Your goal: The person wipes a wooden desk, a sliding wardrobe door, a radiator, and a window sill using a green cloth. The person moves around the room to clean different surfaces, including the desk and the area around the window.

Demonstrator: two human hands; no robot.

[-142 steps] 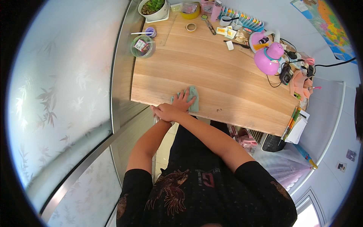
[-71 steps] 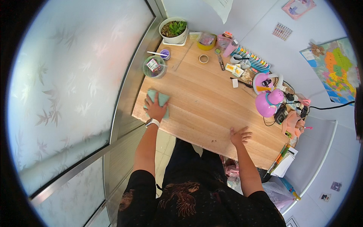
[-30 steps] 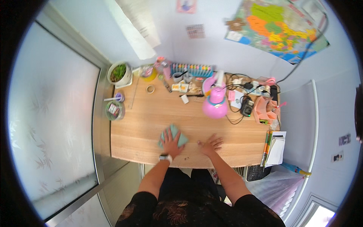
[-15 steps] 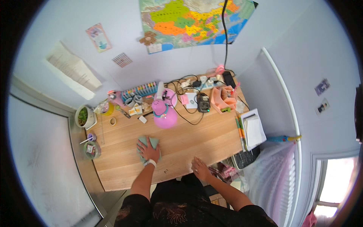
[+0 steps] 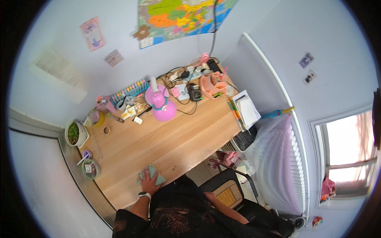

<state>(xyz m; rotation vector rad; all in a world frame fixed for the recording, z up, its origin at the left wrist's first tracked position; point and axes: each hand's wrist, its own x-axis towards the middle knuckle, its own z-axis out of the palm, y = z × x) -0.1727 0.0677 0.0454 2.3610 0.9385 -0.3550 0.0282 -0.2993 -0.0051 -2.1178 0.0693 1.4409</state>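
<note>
My left hand (image 5: 148, 183) lies flat with its fingers spread on a pale green cloth (image 5: 158, 179), pressing it to the wooden desk (image 5: 135, 152) near the front left edge. A watch with a light band (image 5: 145, 194) is on that wrist. Off the desk, close to my body, hangs my right hand (image 5: 208, 196), beside the black chair (image 5: 228, 180); its fingers are too small and blurred to make out. Nearest to the left hand on the desktop are small dark marks (image 5: 174, 168).
A pink desk lamp (image 5: 164, 110), black charger (image 5: 194, 92), orange organizer (image 5: 213, 84) and marker rack (image 5: 130, 91) line the back. Papers (image 5: 246, 111) overhang the right edge. A potted plant (image 5: 74, 134) and round container (image 5: 91, 169) stand left. A ring of tape (image 5: 106, 130) lies nearby.
My left hand has slid the cloth toward the desk's front edge. My right hand has left the front edge and dropped beside my body. The view has turned, showing more chair.
</note>
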